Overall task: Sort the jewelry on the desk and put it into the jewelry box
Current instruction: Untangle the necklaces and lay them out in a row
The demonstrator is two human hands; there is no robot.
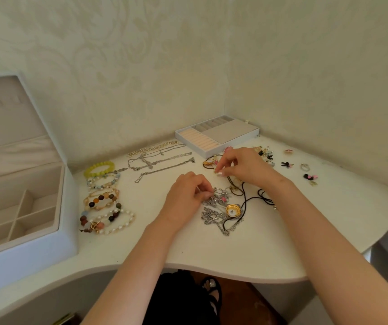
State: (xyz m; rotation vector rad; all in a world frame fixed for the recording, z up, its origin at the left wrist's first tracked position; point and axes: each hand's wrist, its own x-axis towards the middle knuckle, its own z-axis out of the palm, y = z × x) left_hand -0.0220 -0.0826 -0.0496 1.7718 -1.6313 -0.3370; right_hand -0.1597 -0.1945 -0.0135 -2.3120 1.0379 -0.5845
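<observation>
Far left of frame: white jewelry box [27, 233], lid up against the wall, its divided compartments showing nothing inside.

Just right of the box, on the white counter [235, 256]: a column of beaded bracelets [105, 202], with a yellow-green bracelet [99, 168] at the top. The lower ones overlap each other.

Upper centre: several thin chains [160, 161] laid out roughly side by side, apart from the bracelets.

Centre: left hand [186, 200], knuckles up and fingers curled, pinches the near edge of a tangle of silver chains [214, 215]. The tangle is knotted with pink beads. A round gold pendant [233, 210] rests on it, and a black cord [259, 198] runs through and out to the right.

Behind the hands, against the corner wall: a flat white tray [247, 134] with ring rolls and small slots. It is separate from the box.

Right of centre: right hand [242, 165], fingertips drawn together over brown and gold loops [210, 163]. I cannot tell whether they hold a strand. This hand and forearm cover part of the pile beneath.

Right: scattered small pieces lie well apart from each other, among them a black bow piece [286, 164], a ring [305, 167] and a pink-and-black piece [310, 177].

Bottom centre, below the counter edge: dark clothing and a sandalled foot [211, 292].
</observation>
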